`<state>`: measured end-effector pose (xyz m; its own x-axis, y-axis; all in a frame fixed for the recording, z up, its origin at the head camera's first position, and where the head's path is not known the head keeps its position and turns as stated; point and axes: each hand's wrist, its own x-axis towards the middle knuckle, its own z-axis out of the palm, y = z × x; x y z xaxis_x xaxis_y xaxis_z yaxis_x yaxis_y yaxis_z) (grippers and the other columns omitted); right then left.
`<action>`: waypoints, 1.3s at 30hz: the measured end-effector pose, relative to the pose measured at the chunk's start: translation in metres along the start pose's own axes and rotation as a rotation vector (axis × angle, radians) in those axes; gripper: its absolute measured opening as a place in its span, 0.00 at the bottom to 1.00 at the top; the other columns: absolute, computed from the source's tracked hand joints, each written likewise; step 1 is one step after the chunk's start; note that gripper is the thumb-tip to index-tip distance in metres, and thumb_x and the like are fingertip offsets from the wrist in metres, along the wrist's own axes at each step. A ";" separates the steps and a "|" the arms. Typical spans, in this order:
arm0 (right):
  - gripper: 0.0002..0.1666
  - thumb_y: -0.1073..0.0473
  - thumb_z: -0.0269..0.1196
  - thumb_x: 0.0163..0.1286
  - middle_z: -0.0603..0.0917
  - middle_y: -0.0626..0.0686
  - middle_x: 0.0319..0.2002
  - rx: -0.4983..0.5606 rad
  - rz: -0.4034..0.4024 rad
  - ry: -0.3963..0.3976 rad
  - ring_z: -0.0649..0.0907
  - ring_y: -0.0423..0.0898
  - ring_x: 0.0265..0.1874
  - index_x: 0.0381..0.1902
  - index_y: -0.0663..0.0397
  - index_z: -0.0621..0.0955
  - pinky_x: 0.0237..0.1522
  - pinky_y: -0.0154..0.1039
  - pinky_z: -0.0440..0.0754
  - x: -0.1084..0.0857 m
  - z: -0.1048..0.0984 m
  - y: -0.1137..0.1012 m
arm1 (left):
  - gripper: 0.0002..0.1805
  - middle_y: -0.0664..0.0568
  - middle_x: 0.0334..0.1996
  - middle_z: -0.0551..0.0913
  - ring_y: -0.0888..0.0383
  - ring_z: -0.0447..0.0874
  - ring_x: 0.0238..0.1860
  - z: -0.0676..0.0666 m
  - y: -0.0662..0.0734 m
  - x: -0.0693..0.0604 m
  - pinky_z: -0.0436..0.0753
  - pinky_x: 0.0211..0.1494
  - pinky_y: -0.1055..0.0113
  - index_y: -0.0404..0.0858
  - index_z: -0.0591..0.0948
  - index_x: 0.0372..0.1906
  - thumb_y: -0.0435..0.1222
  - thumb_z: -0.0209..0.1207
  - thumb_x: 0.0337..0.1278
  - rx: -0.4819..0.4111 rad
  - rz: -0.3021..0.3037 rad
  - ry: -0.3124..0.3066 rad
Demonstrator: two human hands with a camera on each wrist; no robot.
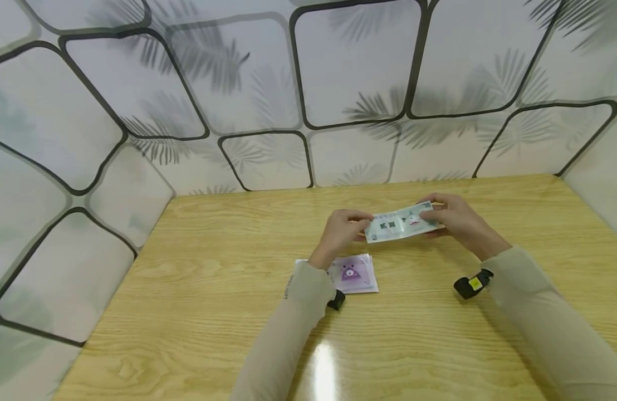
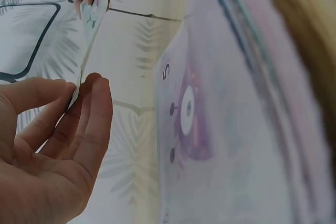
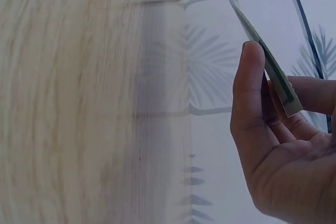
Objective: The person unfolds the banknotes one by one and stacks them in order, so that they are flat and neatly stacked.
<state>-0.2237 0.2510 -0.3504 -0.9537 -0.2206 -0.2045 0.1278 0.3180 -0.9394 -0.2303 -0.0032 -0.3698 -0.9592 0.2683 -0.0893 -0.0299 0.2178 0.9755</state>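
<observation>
Between both hands, raised over the wooden table, is a long pale green printed note (image 1: 401, 224) marked 2, with dark square codes and a small pink figure. My left hand (image 1: 340, 231) pinches its left end between thumb and fingers. At the other end, my right hand (image 1: 456, 220) grips it, thumb on the printed face. The left wrist view shows the note (image 2: 90, 30) nearly edge-on. Below my left wrist lies a stack of pale purple printed pieces (image 1: 352, 273) with a one-eyed purple figure; the forearm hides part of it. A 5 shows on it up close.
The wooden table (image 1: 188, 289) runs back to a patterned cloth wall (image 1: 268, 161), which also closes off the left and right sides. Black wrist cameras (image 1: 471, 284) hang near both cuffs, the left one beside the purple stack.
</observation>
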 end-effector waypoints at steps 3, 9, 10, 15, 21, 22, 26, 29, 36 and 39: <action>0.28 0.64 0.52 0.81 0.73 0.68 0.56 0.021 -0.003 -0.012 0.84 0.42 0.38 0.72 0.72 0.62 0.41 0.42 0.88 -0.001 0.003 0.000 | 0.11 0.47 0.46 0.84 0.55 0.85 0.37 -0.004 -0.002 -0.002 0.89 0.42 0.61 0.32 0.87 0.50 0.26 0.60 0.67 -0.024 0.007 -0.002; 0.26 0.66 0.52 0.81 0.74 0.67 0.55 0.039 -0.026 -0.039 0.84 0.43 0.39 0.71 0.73 0.63 0.41 0.44 0.89 -0.003 0.007 -0.001 | 0.14 0.47 0.46 0.82 0.54 0.85 0.41 -0.013 -0.006 -0.004 0.89 0.42 0.63 0.33 0.86 0.53 0.23 0.61 0.64 -0.042 0.005 0.001; 0.26 0.67 0.52 0.80 0.74 0.68 0.56 0.044 -0.030 -0.042 0.84 0.43 0.40 0.71 0.73 0.63 0.41 0.44 0.89 -0.003 0.008 -0.001 | 0.15 0.47 0.46 0.82 0.53 0.85 0.42 -0.014 -0.006 -0.004 0.89 0.42 0.62 0.33 0.85 0.53 0.23 0.61 0.64 -0.045 0.001 0.003; 0.25 0.70 0.52 0.78 0.74 0.71 0.59 0.052 -0.041 -0.056 0.84 0.45 0.42 0.70 0.73 0.64 0.40 0.46 0.89 -0.004 0.012 0.000 | 0.16 0.45 0.49 0.82 0.52 0.85 0.44 -0.020 -0.005 -0.007 0.88 0.46 0.58 0.32 0.85 0.54 0.22 0.61 0.63 -0.059 -0.006 0.005; 0.25 0.70 0.52 0.78 0.74 0.71 0.59 0.063 -0.040 -0.066 0.84 0.45 0.43 0.69 0.73 0.63 0.42 0.46 0.89 -0.003 0.016 0.000 | 0.16 0.44 0.49 0.82 0.52 0.85 0.43 -0.026 -0.007 -0.009 0.88 0.46 0.58 0.31 0.84 0.54 0.21 0.61 0.63 -0.068 0.001 0.002; 0.26 0.70 0.53 0.78 0.74 0.70 0.58 0.064 -0.040 -0.066 0.84 0.45 0.43 0.69 0.73 0.63 0.43 0.46 0.89 -0.003 0.016 0.000 | 0.16 0.44 0.49 0.82 0.53 0.85 0.43 -0.027 -0.007 -0.010 0.88 0.46 0.59 0.31 0.84 0.54 0.21 0.60 0.64 -0.068 0.000 0.002; 0.27 0.70 0.55 0.77 0.77 0.64 0.52 0.068 -0.034 -0.063 0.83 0.44 0.41 0.70 0.73 0.63 0.42 0.45 0.89 -0.003 0.018 0.001 | 0.16 0.44 0.50 0.82 0.53 0.84 0.43 -0.030 -0.008 -0.013 0.88 0.44 0.61 0.32 0.84 0.54 0.21 0.60 0.64 -0.065 -0.001 0.005; 0.27 0.71 0.56 0.76 0.79 0.58 0.45 0.077 -0.028 -0.062 0.82 0.44 0.39 0.69 0.73 0.64 0.40 0.43 0.89 -0.004 0.020 0.001 | 0.16 0.44 0.51 0.83 0.53 0.85 0.43 -0.032 -0.009 -0.014 0.88 0.44 0.61 0.31 0.84 0.54 0.21 0.60 0.64 -0.061 0.004 0.002; 0.26 0.71 0.55 0.76 0.75 0.55 0.39 0.069 -0.026 -0.055 0.81 0.43 0.34 0.68 0.74 0.64 0.39 0.42 0.88 -0.005 0.024 0.001 | 0.16 0.43 0.52 0.83 0.52 0.85 0.45 -0.037 -0.007 -0.021 0.88 0.45 0.62 0.32 0.84 0.54 0.21 0.61 0.64 -0.035 -0.002 0.008; 0.25 0.71 0.55 0.77 0.72 0.54 0.36 0.066 -0.026 -0.055 0.80 0.43 0.31 0.67 0.74 0.65 0.39 0.42 0.88 -0.006 0.026 0.001 | 0.16 0.43 0.52 0.83 0.52 0.85 0.45 -0.040 -0.006 -0.023 0.88 0.45 0.63 0.32 0.84 0.54 0.21 0.61 0.64 -0.039 -0.006 0.010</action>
<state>-0.2113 0.2286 -0.3569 -0.9408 -0.2785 -0.1931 0.1230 0.2502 -0.9604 -0.2192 -0.0479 -0.3659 -0.9618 0.2575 -0.0934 -0.0464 0.1829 0.9820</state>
